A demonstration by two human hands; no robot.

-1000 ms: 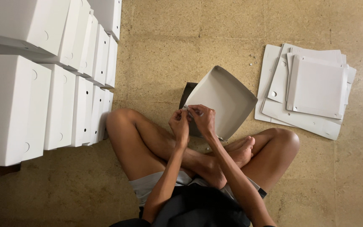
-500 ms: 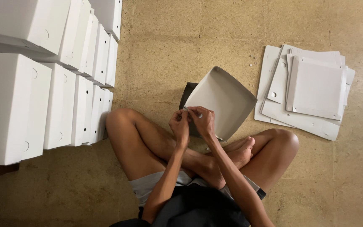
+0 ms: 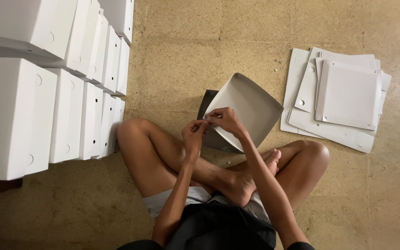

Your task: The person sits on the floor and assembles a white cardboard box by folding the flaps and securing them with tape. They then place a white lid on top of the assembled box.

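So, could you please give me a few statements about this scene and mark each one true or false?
1. Both hands, the left hand and the right hand, meet at the edge of the half-folded grey cardboard box. True.
2. The stack of flat cardboard sheets lies to the person's left. False: it lies on the floor to their right.
3. Finished white boxes stand in rows on the person's left. True.
4. The person is kneeling. False: they sit cross-legged on the speckled floor.
5. The grey box lies on top of the flat sheets. False: it is apart from them.
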